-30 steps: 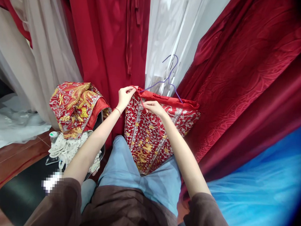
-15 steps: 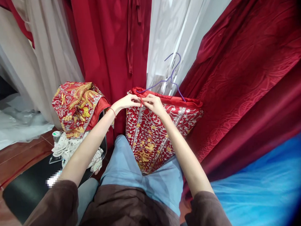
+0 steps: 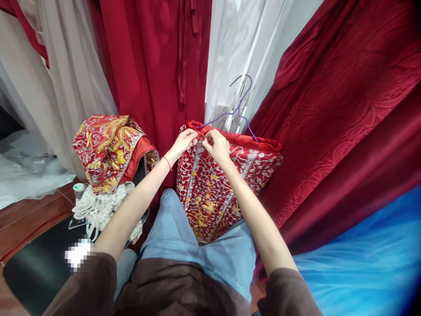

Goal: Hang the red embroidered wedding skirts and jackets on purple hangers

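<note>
A red skirt-like garment (image 3: 212,188) with silver and gold embroidery hangs from a purple wire hanger (image 3: 238,111) in front of my knees. Along its top runs a plain red satin band (image 3: 262,142). At the left part of that band, the fingertips of my left hand (image 3: 184,144) are pinched on a thin red tie (image 3: 200,136). Close by on the right, my right hand (image 3: 218,146) pinches the same tie between thumb and fingers. The fingertips partly cover the tie, so any knot or loop in it is unclear.
To my left, a second embroidered red garment (image 3: 109,150) drapes over a black chair (image 3: 34,271). White dotted fabric (image 3: 103,205), a small bottle (image 3: 79,188) and a phone (image 3: 77,223) lie there. Red gowns (image 3: 350,107) hang on the right above blue tulle (image 3: 372,265).
My hands have drawn slightly apart and upward, with the red tie between them. The left forearm has shifted right, and the hanger has tilted a little.
</note>
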Available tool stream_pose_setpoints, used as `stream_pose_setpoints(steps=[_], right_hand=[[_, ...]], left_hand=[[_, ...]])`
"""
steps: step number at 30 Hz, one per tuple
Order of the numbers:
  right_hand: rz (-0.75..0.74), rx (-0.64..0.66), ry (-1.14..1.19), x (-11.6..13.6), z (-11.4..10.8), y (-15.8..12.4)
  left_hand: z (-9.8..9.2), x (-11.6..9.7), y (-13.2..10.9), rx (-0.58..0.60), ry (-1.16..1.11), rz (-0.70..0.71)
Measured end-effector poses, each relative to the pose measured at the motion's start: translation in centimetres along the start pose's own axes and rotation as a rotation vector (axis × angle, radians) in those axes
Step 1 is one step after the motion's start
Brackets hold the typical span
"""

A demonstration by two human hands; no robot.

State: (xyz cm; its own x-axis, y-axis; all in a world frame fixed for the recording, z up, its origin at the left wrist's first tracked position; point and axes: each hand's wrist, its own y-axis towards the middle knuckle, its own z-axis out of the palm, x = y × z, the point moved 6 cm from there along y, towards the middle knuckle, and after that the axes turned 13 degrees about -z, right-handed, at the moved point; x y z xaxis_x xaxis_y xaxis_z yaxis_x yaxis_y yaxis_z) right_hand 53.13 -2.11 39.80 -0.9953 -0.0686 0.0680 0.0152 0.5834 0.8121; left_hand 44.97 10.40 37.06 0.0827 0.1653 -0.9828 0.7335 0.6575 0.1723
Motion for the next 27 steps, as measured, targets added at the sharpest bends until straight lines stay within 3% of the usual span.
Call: stream_pose_setpoints(steps=[2, 5, 10, 18, 22, 27], right_hand=[[0.066, 0.002, -0.039, -0.7, 0.0, -0.3], [0.114, 0.034, -0.117, -1.6, 0.0, -0.6], [-0.046, 0.149, -0.371, -1.8, -0.1, 0.4], [-0.172, 0.365, -0.605, -1.1, -1.1, 2.0], [-0.254, 0.432, -0.625, -0.6, -1.6, 1.9], [-0.238, 0.445, -0.645, 0.0, -1.6, 1.9]], left_hand=[[-0.8, -0.1, 0.6, -0.145, 0.085, 0.061], [-1.8, -0.7, 1.0, -0.294, 0.403, 0.188], [-2.1, -1.8, 0.8, -0.451, 0.949, 0.210], [-2.4, -2.4, 0.1, -0.438, 1.398, 0.176], [-3.2, -2.6, 0.0, -0.437, 1.467, 0.176], [-3.2, -3.0, 0.4, -0.486, 1.470, 0.168]])
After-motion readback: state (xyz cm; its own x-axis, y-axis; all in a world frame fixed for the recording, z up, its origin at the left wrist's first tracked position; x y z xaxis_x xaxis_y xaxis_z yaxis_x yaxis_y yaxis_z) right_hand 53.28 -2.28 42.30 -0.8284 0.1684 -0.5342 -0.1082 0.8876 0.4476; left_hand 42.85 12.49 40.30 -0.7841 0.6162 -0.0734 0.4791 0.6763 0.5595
